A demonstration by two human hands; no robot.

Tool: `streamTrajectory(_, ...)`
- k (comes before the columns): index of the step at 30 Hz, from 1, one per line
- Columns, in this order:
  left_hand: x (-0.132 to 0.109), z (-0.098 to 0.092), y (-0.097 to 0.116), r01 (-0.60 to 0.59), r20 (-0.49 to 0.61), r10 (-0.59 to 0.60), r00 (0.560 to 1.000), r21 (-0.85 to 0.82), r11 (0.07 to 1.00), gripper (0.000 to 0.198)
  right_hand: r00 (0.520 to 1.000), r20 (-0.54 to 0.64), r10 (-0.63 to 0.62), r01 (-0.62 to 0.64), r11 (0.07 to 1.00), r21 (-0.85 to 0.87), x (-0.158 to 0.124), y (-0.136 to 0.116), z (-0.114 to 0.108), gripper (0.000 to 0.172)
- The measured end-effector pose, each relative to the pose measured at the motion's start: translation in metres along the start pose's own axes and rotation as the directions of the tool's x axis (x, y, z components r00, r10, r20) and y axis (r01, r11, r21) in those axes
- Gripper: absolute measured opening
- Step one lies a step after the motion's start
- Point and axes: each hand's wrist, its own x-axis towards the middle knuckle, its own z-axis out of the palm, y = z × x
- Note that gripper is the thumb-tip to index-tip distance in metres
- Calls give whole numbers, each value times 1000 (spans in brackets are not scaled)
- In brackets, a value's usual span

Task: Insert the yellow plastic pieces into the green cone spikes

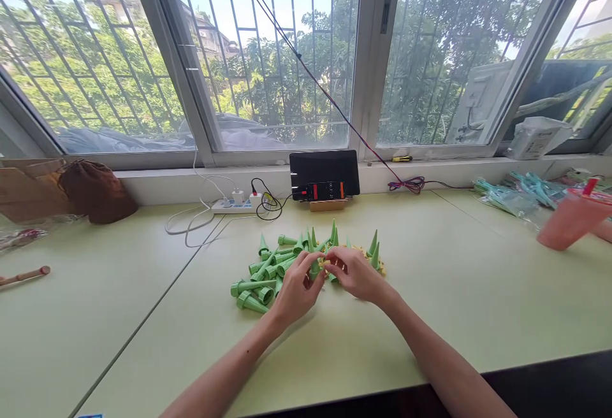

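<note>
My left hand point(302, 283) is closed around a green plastic spike point(314, 270) with a wide ribbed end. Close against it, my right hand point(352, 271) pinches a small yellow piece point(325, 264) between thumb and fingers, at the spike. Whether the two parts are joined is hidden by my fingers. To the left of my hands lies a heap of green cone-shaped spikes point(261, 271), most on their sides. Behind my right hand, a few green spikes point(374, 249) stand upright among small yellow pieces point(382, 267).
A tablet point(325, 166) with a phone point(326, 191) before it stands by the window. Left of it are a power strip point(239, 204) and loose cables. A brown drawstring bag point(98, 190) sits at left; a pink tumbler point(574, 217) and plastic-bagged items point(519, 192) are at right.
</note>
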Motion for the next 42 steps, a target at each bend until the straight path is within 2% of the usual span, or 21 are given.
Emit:
streamTrajectory(10,-1,0,2,-24,16,24,1000,36,999,21,998,41,38,-35,996,-84,0,6,4,43)
streamTrajectory(12,0,0,2,-22,10,21,1000,36,999,21,998,33,48,-45,997,-70,0,4,3,39)
streamTrajectory(16,0,1,0,-9,-19,9,1000,37,999,22,999,26,34,-34,999,-3,0,0,0,15)
streamTrajectory(19,0,1,-1,-7,-27,8,1000,36,999,24,1000,31,6,-6,1000,4,0,-1,-1,10)
streamTrajectory(23,0,1,-1,-7,-17,8,1000,45,999,23,1000,23,-9,9,1000,4,0,0,0,13)
streamTrajectory(35,-1,1,1,-45,10,45,999,53,998,20,998,63,21,-15,995,-101,1,5,2,40)
streamTrajectory(39,0,0,1,-32,3,32,999,45,998,21,999,48,25,-21,996,-89,1,4,1,39)
streamTrajectory(42,0,-1,0,-19,-17,20,1000,43,999,22,999,38,22,-21,999,-41,0,1,1,29)
